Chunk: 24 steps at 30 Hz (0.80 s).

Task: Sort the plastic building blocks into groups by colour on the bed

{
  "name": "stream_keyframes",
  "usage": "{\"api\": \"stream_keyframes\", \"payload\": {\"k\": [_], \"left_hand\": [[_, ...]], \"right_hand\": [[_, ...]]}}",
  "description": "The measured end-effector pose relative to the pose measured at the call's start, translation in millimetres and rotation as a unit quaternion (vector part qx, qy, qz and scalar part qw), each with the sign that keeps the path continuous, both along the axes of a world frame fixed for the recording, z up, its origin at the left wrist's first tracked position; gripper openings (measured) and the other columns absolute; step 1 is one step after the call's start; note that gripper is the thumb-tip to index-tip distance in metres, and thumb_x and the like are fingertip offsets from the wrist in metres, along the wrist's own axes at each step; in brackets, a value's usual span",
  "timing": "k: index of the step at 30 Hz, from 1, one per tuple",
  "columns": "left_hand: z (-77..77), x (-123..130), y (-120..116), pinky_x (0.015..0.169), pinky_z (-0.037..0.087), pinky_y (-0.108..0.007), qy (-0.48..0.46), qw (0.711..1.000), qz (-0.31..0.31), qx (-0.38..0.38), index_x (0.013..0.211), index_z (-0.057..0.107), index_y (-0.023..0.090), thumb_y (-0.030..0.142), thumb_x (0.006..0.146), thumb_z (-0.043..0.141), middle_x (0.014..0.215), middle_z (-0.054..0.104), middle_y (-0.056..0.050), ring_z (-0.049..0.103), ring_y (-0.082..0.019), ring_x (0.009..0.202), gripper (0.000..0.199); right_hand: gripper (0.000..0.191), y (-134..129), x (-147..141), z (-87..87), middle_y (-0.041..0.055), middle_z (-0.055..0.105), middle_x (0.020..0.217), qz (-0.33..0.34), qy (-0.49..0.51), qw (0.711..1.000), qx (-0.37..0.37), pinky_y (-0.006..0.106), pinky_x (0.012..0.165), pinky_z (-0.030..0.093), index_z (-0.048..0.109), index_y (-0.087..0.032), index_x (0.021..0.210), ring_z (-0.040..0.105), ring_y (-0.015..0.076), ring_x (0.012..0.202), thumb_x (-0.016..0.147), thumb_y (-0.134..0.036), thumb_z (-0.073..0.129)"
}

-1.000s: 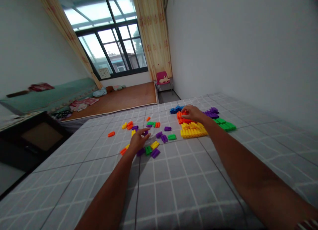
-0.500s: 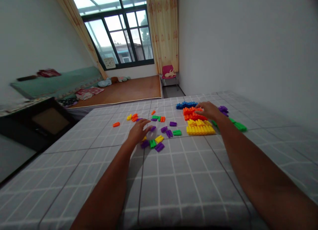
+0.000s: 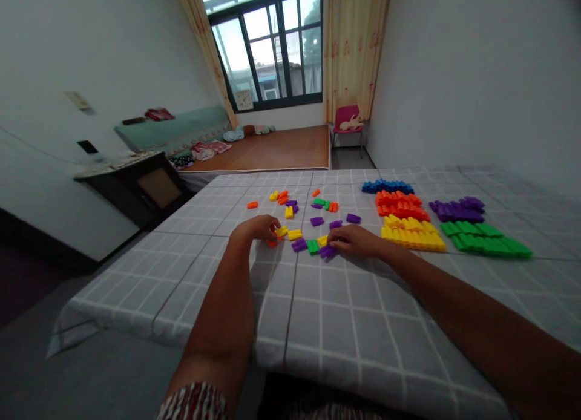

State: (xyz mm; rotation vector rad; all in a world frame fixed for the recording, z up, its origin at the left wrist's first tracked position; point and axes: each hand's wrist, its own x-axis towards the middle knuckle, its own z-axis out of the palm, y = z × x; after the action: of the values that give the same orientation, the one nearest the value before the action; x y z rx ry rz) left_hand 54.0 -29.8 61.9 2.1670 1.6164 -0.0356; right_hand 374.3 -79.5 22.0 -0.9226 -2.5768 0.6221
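Observation:
My left hand (image 3: 259, 227) is bent over the pile's near left side, with its fingertips closed on a yellow building block (image 3: 282, 231). An orange block (image 3: 273, 243) lies just beneath those fingers. My right hand (image 3: 354, 239) reaches in from the right. Its fingers are pinched at the end of another yellow block (image 3: 322, 241), and a purple block (image 3: 327, 252) lies against the fingertips. Between the hands are a green block (image 3: 313, 247), a purple one (image 3: 299, 245) and a yellow one (image 3: 295, 234). Part of what lies under my right hand is hidden.
Sorted rows stand on the right of the checked tablecloth (image 3: 218, 287): blue (image 3: 387, 186), orange (image 3: 402, 206), yellow (image 3: 413, 233), purple (image 3: 456, 209) and green (image 3: 485, 238). Several loose mixed blocks lie farther back. Beyond the table are a bed (image 3: 281, 147) and a dark cabinet (image 3: 136, 181).
My right hand has left the sorted rows and moved left to the loose blocks. My left hand has closed its fingers on a yellow block. The view has turned left.

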Motion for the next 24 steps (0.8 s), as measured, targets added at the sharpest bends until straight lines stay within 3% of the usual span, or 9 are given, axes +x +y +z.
{"api": "stream_keyframes", "payload": {"k": [3,6,9,11,13,17,21,22,24], "left_hand": [[-7.5,8.6,5.3,0.063,0.044,-0.025,-0.026,0.999,-0.008,0.030,0.098,0.072,0.021,0.033,0.054,0.076,0.087,0.071,-0.003,0.063,-0.020,0.075,0.045],[-14.2,25.2,9.7,0.064,0.044,-0.026,-0.129,0.988,0.025,0.082,0.089,0.069,0.017,0.029,0.057,0.074,0.077,0.066,-0.002,0.060,-0.018,0.072,0.035],[-16.7,50.8,6.3,0.066,0.047,-0.027,-0.342,0.930,0.090,0.099,0.086,0.061,0.016,0.033,0.063,0.073,0.081,0.063,-0.001,0.060,-0.016,0.073,0.030],[-15.8,71.6,-1.3,0.067,0.049,-0.027,-0.466,0.879,0.097,0.034,0.087,0.057,0.017,0.039,0.067,0.073,0.085,0.063,0.000,0.061,-0.014,0.075,0.033],[-14.2,92.4,-10.9,0.070,0.049,-0.026,-0.528,0.845,0.078,-0.048,0.088,0.055,0.018,0.041,0.068,0.075,0.087,0.063,0.000,0.063,-0.013,0.078,0.036],[-13.6,117.8,-21.3,0.070,0.049,-0.024,-0.562,0.817,0.074,-0.101,0.089,0.056,0.018,0.042,0.065,0.080,0.086,0.066,-0.001,0.066,-0.014,0.080,0.041],[-16.5,100.0,-6.6,0.069,0.051,-0.028,-0.591,0.789,0.165,-0.032,0.088,0.056,0.019,0.051,0.067,0.074,0.082,0.066,-0.001,0.066,-0.015,0.077,0.043],[-17.4,90.1,-0.3,0.068,0.051,-0.029,-0.579,0.794,0.186,0.006,0.088,0.057,0.019,0.053,0.068,0.072,0.082,0.066,-0.001,0.066,-0.016,0.078,0.043],[-18.8,70.7,11.1,0.070,0.051,-0.033,-0.495,0.847,0.179,0.076,0.085,0.061,0.018,0.050,0.064,0.075,0.083,0.067,-0.004,0.065,-0.020,0.082,0.041]], "right_hand": [[0.020,3.5,2.5,-6.0,0.0050,0.070,0.084,-0.035,0.010,0.999,0.017,0.025,0.065,0.040,0.068,-0.017,0.096,0.062,0.0160,0.073,0.089,-0.029,0.053],[0.020,4.8,-0.3,-8.8,0.0049,0.070,0.085,-0.059,0.039,0.997,0.034,0.026,0.065,0.039,0.067,-0.017,0.096,0.061,0.0156,0.072,0.089,-0.027,0.052],[0.021,5.2,-5.4,-8.9,0.0055,0.069,0.089,-0.100,0.093,0.990,0.045,0.027,0.066,0.041,0.065,-0.017,0.100,0.060,0.0155,0.072,0.090,-0.030,0.052],[0.024,5.4,-8.5,-7.2,0.0067,0.069,0.098,-0.142,0.140,0.979,0.033,0.027,0.068,0.043,0.061,-0.018,0.106,0.061,0.0153,0.073,0.090,-0.033,0.052],[0.028,5.9,-10.5,-5.0,0.0069,0.068,0.104,-0.180,0.182,0.967,0.004,0.026,0.068,0.044,0.056,-0.018,0.111,0.062,0.0150,0.075,0.089,-0.036,0.053],[0.030,7.6,-8.7,-3.0,0.0015,0.066,0.090,-0.217,0.213,0.953,-0.003,0.025,0.065,0.042,0.055,-0.019,0.103,0.058,0.0145,0.073,0.086,-0.043,0.056],[0.022,10.9,-2.9,-5.2,-0.0011,0.063,0.081,-0.206,0.197,0.958,0.012,0.025,0.067,0.041,0.057,-0.019,0.093,0.056,0.0145,0.073,0.088,-0.040,0.052],[0.021,12.1,-2.2,-5.7,-0.0008,0.062,0.082,-0.201,0.193,0.960,0.016,0.025,0.069,0.041,0.058,-0.019,0.093,0.056,0.0147,0.074,0.088,-0.038,0.053],[0.019,14.6,-2.5,-6.3,0.0007,0.062,0.087,-0.197,0.193,0.961,0.029,0.026,0.071,0.042,0.060,-0.019,0.093,0.056,0.0149,0.077,0.086,-0.035,0.056]]}}
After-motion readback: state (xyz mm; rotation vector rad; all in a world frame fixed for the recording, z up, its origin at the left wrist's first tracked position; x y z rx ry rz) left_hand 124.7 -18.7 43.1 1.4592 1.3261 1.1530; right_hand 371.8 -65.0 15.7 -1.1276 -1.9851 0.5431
